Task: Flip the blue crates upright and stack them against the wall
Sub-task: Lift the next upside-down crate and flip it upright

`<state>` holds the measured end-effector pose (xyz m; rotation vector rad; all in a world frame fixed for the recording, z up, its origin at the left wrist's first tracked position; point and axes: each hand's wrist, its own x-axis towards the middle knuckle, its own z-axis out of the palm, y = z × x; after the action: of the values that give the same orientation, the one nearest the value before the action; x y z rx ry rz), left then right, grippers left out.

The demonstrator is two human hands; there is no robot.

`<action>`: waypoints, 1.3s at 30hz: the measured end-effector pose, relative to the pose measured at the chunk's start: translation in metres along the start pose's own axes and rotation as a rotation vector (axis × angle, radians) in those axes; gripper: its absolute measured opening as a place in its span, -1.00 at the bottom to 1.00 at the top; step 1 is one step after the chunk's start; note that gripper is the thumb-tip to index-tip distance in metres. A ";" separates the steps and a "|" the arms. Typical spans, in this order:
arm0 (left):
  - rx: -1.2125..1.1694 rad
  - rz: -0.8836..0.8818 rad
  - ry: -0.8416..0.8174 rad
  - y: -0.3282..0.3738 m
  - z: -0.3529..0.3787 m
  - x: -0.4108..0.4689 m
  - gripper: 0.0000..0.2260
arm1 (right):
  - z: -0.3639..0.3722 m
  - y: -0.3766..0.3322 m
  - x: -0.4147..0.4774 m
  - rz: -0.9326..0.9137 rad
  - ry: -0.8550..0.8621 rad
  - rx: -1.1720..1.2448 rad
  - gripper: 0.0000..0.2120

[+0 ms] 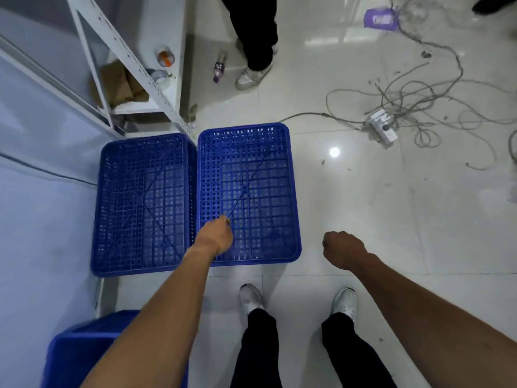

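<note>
1. The left hand [215, 236] hangs over the near corner of the right crate [247, 191]. Its fingers point down, hidden, so a grip cannot be told. The right hand [342, 247], at 3 o'clock from it, is loosely curled and holds nothing.
2. The flip would likely go best with one hand on each short rim, turning the crate away from its neighbour.
3. The crate is a deep blue lattice with crossed ribs and seems to lie bottom-up. It sits mid-floor, with the left crate [142, 203] tight beside it at 9 o'clock by the wall [42, 219]. A third crate [75, 348] lies at 7 o'clock.
</note>
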<state>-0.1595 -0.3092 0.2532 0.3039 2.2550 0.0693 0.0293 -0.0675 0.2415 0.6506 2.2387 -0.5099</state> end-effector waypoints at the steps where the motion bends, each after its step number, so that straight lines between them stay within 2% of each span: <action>1: -0.002 0.006 -0.012 -0.007 0.006 0.017 -0.65 | 0.011 -0.006 0.018 0.001 -0.005 0.009 -0.72; 6: 0.020 -0.008 -0.012 -0.049 0.043 0.099 -0.61 | 0.058 -0.022 0.102 0.036 -0.030 -0.042 -0.72; 10: 0.075 -0.046 0.063 -0.085 0.061 0.158 -0.61 | 0.085 -0.024 0.158 -0.052 -0.002 -0.148 -0.69; 14: 0.094 -0.107 0.046 -0.114 0.077 0.207 -0.55 | 0.106 -0.024 0.208 0.026 0.047 0.020 -0.65; 19: 0.058 -0.193 0.053 -0.126 0.096 0.240 -0.49 | 0.123 -0.036 0.247 0.089 0.205 0.240 -0.67; 23: -0.032 -0.225 0.191 -0.126 0.107 0.255 -0.44 | 0.132 -0.043 0.269 0.215 0.351 0.374 -0.62; 26: -0.088 -0.247 0.256 -0.124 0.106 0.258 -0.45 | 0.134 -0.047 0.278 0.293 0.417 0.357 -0.66; 29: -0.100 -0.233 0.250 -0.122 0.103 0.263 -0.44 | 0.134 -0.045 0.280 0.293 0.408 0.356 -0.68; 34: -0.138 -0.231 0.212 -0.130 0.099 0.275 -0.42 | 0.137 -0.043 0.293 0.373 0.356 0.632 -0.65; 39: -0.191 -0.327 0.184 -0.138 0.094 0.285 -0.36 | 0.157 -0.046 0.306 0.398 0.498 0.679 -0.61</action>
<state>-0.2913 -0.3791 -0.0420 -0.1803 2.4292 0.1434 -0.0967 -0.0974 -0.0807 1.6857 2.2619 -0.9939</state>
